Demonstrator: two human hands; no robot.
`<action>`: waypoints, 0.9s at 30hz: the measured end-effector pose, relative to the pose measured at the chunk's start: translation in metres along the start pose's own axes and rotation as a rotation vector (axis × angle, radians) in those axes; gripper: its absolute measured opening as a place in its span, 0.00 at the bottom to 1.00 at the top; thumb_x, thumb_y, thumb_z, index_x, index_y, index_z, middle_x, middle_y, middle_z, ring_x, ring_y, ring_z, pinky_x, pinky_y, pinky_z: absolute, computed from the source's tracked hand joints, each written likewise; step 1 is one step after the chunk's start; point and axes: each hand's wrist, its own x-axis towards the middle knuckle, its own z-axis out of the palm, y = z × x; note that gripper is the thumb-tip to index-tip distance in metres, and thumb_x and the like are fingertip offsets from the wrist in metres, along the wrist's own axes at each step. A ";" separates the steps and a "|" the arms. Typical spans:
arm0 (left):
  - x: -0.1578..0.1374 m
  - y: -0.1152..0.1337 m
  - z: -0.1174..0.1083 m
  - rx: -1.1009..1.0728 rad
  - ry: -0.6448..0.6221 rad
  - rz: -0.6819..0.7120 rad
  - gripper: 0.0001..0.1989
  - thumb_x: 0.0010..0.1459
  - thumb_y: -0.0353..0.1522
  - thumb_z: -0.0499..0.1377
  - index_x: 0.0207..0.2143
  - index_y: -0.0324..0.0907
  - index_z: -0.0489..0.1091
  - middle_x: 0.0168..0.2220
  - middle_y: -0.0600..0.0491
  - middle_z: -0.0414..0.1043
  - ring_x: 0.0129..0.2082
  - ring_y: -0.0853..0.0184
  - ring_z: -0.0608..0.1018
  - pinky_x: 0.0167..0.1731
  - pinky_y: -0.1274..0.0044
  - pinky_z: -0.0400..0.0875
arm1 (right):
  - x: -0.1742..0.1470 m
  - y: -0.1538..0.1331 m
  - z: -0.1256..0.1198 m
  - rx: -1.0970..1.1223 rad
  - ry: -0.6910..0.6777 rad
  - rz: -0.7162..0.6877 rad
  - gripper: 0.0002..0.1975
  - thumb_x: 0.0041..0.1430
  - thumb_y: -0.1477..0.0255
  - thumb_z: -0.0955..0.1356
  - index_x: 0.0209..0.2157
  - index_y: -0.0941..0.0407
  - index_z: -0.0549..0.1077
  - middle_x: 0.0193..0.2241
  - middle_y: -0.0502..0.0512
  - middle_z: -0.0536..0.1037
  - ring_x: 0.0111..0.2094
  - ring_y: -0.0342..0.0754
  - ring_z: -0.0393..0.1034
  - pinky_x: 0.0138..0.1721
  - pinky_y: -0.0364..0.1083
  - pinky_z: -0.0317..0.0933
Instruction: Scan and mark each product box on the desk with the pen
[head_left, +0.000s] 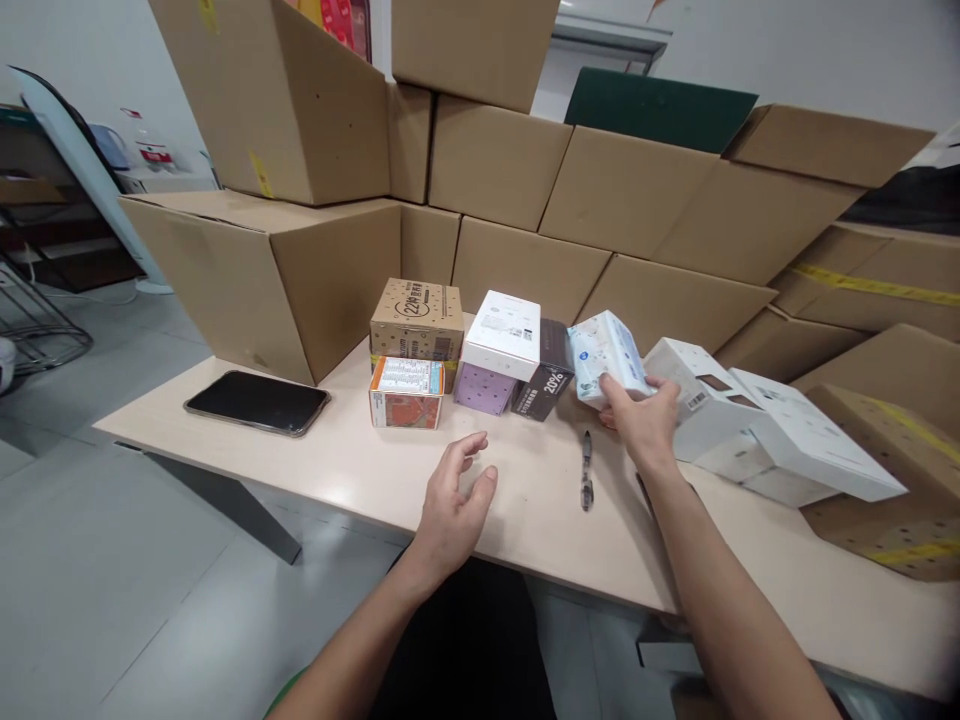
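My right hand (640, 412) grips a light blue and white soft pack of tissues (606, 350) by its near end, beside the dark box (546, 375) marked 20%. My left hand (459, 500) hovers over the front of the table with its fingers apart and nothing in it. Beyond it stand an orange and white small box (406, 405), a brown printed box (417, 320), and a white box (504, 325) resting on a purple one (482, 388). A pen (586, 470) lies on the table between my hands.
A black phone (257, 402) lies at the table's left end. White boxes (810, 425) and a brown dotted carton (892, 480) crowd the right side. Large stacked cardboard boxes (517, 265) form a wall along the back. The table's front edge (360, 515) runs near my lap.
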 end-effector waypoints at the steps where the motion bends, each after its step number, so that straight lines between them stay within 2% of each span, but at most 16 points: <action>1: 0.000 0.000 0.000 0.004 -0.003 -0.001 0.18 0.65 0.33 0.57 0.57 0.46 0.66 0.55 0.46 0.71 0.57 0.60 0.74 0.57 0.64 0.69 | 0.001 -0.001 -0.001 -0.056 0.012 0.015 0.40 0.56 0.50 0.65 0.57 0.67 0.56 0.49 0.77 0.69 0.49 0.62 0.68 0.45 0.55 0.67; 4: 0.000 0.000 0.000 0.022 -0.009 -0.002 0.18 0.64 0.33 0.57 0.56 0.45 0.66 0.55 0.46 0.71 0.56 0.59 0.74 0.57 0.63 0.69 | 0.002 -0.005 0.001 -0.153 0.014 0.053 0.41 0.52 0.49 0.68 0.56 0.66 0.61 0.52 0.78 0.67 0.54 0.67 0.63 0.51 0.58 0.61; 8: 0.000 0.000 0.000 0.035 -0.006 -0.005 0.17 0.64 0.33 0.57 0.55 0.46 0.67 0.55 0.47 0.71 0.56 0.60 0.74 0.56 0.63 0.69 | 0.001 -0.008 0.011 -0.248 -0.057 0.010 0.42 0.51 0.50 0.70 0.57 0.66 0.62 0.53 0.78 0.67 0.51 0.64 0.66 0.48 0.56 0.61; 10: 0.000 -0.001 0.001 0.037 -0.009 -0.008 0.16 0.64 0.33 0.57 0.55 0.46 0.67 0.55 0.47 0.71 0.56 0.60 0.74 0.56 0.64 0.69 | 0.003 -0.006 0.010 -0.282 -0.134 -0.042 0.37 0.52 0.51 0.70 0.54 0.64 0.66 0.48 0.72 0.72 0.46 0.59 0.69 0.46 0.53 0.62; 13: 0.000 -0.001 0.000 0.040 -0.016 -0.007 0.17 0.64 0.32 0.57 0.55 0.46 0.67 0.55 0.47 0.71 0.56 0.60 0.74 0.56 0.65 0.69 | 0.013 -0.001 -0.001 -0.365 -0.198 -0.113 0.23 0.59 0.58 0.68 0.47 0.61 0.73 0.40 0.63 0.76 0.42 0.55 0.71 0.47 0.51 0.61; 16: 0.000 -0.001 0.000 0.045 -0.018 0.002 0.16 0.64 0.32 0.57 0.54 0.45 0.68 0.55 0.47 0.71 0.56 0.60 0.74 0.57 0.65 0.69 | 0.027 0.006 -0.011 -0.506 -0.128 -0.094 0.21 0.65 0.61 0.63 0.49 0.64 0.73 0.45 0.73 0.75 0.49 0.62 0.68 0.50 0.57 0.58; 19: 0.000 0.001 0.000 0.065 -0.024 -0.005 0.16 0.64 0.32 0.57 0.54 0.45 0.68 0.54 0.47 0.71 0.56 0.61 0.73 0.57 0.66 0.68 | 0.034 0.012 -0.009 -0.637 -0.101 -0.044 0.23 0.64 0.61 0.64 0.49 0.68 0.73 0.50 0.82 0.71 0.56 0.70 0.61 0.51 0.63 0.56; 23: -0.001 0.003 0.000 0.074 -0.022 -0.002 0.15 0.64 0.31 0.56 0.53 0.46 0.69 0.53 0.48 0.70 0.55 0.62 0.73 0.55 0.69 0.70 | 0.031 0.017 0.003 -0.731 -0.125 -0.003 0.23 0.63 0.62 0.66 0.51 0.65 0.73 0.52 0.80 0.70 0.59 0.72 0.57 0.52 0.66 0.54; 27: 0.000 0.004 0.000 0.080 -0.031 0.012 0.14 0.64 0.31 0.56 0.52 0.46 0.70 0.52 0.48 0.70 0.53 0.62 0.73 0.51 0.71 0.73 | 0.025 0.013 0.008 -0.743 -0.133 0.043 0.24 0.63 0.63 0.65 0.55 0.64 0.70 0.53 0.80 0.67 0.56 0.71 0.61 0.49 0.62 0.58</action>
